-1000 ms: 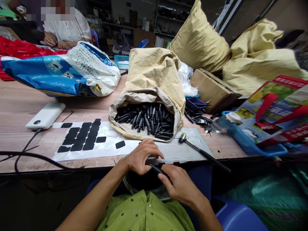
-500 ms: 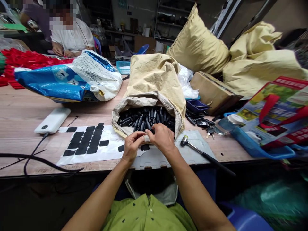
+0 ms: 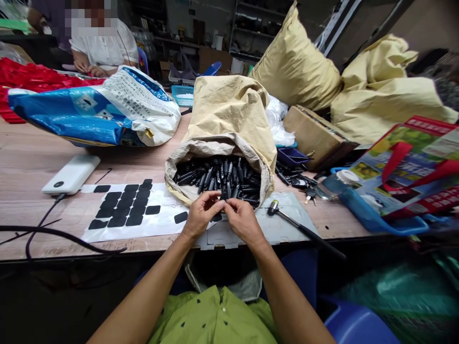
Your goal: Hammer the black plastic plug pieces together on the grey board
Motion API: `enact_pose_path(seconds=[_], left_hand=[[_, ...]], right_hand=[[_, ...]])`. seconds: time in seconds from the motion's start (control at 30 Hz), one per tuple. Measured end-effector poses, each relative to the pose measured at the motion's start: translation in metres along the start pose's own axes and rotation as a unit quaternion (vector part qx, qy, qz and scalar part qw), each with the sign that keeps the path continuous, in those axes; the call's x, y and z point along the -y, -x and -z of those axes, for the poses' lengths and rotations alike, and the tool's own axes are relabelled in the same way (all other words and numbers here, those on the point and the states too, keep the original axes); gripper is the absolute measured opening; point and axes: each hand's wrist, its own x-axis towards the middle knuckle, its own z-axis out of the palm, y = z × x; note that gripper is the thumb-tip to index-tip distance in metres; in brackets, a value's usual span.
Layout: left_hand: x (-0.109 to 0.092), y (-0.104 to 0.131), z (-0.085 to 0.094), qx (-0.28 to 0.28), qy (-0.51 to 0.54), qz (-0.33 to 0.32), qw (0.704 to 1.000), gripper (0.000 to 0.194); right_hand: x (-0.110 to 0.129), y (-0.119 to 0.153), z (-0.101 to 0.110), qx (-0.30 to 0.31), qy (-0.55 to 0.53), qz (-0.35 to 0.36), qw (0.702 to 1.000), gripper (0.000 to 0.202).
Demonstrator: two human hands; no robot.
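Note:
My left hand (image 3: 201,213) and my right hand (image 3: 242,217) meet fingertip to fingertip at the front rim of a beige woven sack (image 3: 229,107). Both are closed in a pinch around a small black piece (image 3: 224,195), whose exact kind is hidden by the fingers. Black pen-shaped plastic parts (image 3: 208,177) fill the open mouth of the sack, just beyond my fingers. To the left lies a white sheet (image 3: 167,195) bearing rows of black rounded-square pads (image 3: 124,206). Under my hands is a flat grey board (image 3: 229,239).
A hammer (image 3: 297,225) lies right of my hands. A white power bank (image 3: 73,174) with a cable and a blue-and-white bag (image 3: 103,112) stand left. Rightward are a blue tray (image 3: 380,222) and a glass jar (image 3: 335,185). A person (image 3: 103,52) sits across the table.
My right hand has turned and drawn back slightly, its fingertips now against those of my left hand. A black piece now shows between them. The view has shifted slightly.

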Motion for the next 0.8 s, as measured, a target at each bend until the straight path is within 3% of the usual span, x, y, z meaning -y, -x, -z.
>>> enact_pose_path(seconds=[0.13,0.3,0.37,0.4,0.43,0.5,0.57,0.63,0.8], left_hand=[[0.005,0.0,0.001,0.024,-0.08,-0.047,0.995,0.035],[0.0,0.003,0.001,0.057,-0.13,-0.081,0.987,0.023],[-0.005,0.005,-0.002,0.07,-0.172,-0.096,0.978,0.02],[-0.006,0.006,-0.004,0.078,-0.2,-0.107,0.971,0.019],[-0.008,0.007,-0.006,0.086,-0.231,-0.122,0.961,0.018],[-0.01,0.009,-0.01,0.105,-0.295,-0.151,0.937,0.017],[-0.009,0.01,-0.013,0.124,-0.353,-0.17,0.911,0.017],[-0.007,0.01,-0.014,0.14,-0.395,-0.174,0.891,0.016],[-0.005,0.01,-0.013,0.149,-0.432,-0.172,0.873,0.016]], right_hand=[[-0.001,0.01,-0.003,-0.028,-0.014,0.017,0.999,0.025],[-0.004,0.025,0.012,0.015,-0.028,0.022,0.999,0.024],[-0.014,0.033,0.032,-0.036,0.008,0.001,0.999,0.032],[-0.022,0.037,0.046,-0.093,0.046,-0.01,0.995,0.033],[-0.032,0.04,0.061,-0.147,0.103,-0.022,0.984,0.033],[-0.056,0.046,0.09,-0.198,0.238,-0.064,0.949,0.036],[-0.08,0.05,0.112,-0.165,0.324,-0.111,0.925,0.038],[-0.1,0.053,0.124,-0.121,0.341,-0.124,0.924,0.032],[-0.117,0.065,0.129,-0.119,0.329,-0.079,0.933,0.013]])
